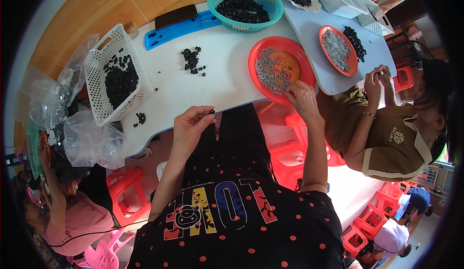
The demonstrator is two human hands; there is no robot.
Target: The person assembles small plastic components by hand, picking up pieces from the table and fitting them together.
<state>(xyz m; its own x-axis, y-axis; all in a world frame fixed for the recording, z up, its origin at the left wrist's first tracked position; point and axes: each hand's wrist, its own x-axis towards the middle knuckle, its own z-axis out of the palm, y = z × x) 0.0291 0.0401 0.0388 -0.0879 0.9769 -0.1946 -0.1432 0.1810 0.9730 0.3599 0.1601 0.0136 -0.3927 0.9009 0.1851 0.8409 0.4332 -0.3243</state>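
The white surface [227, 75] is smooth and curved at its near edge, running from the left basket to the right plates. On its left stands a white basket [116, 78], a rigid plastic lattice, rectangular, half full of small black parts. At the far side sits a round teal basket [245, 5] of the same lattice kind, also holding black parts, and left of it a long blue tray [181, 27] with a dark bar lying along it. A loose heap of black parts [192, 60] lies on the bare surface between the baskets.

Near the right edge rests a red plate [280, 68], shallow, glossy and round, carrying a pile of short grey metal pins [270, 73]. A second red plate [338, 50] lies farther right, before another person in a brown shirt.

The right hand [302, 99] rests at the near rim of the red plate, fingertips touching the grey pins; whether it has pinched one I cannot tell. The left hand [191, 124] hovers at the near edge of the surface, thumb and forefinger pinched on one small black part [211, 111].

So the pins lie to the right of and slightly beyond the black part, with the right hand far nearer them. The part is too small for its long axis to be read.
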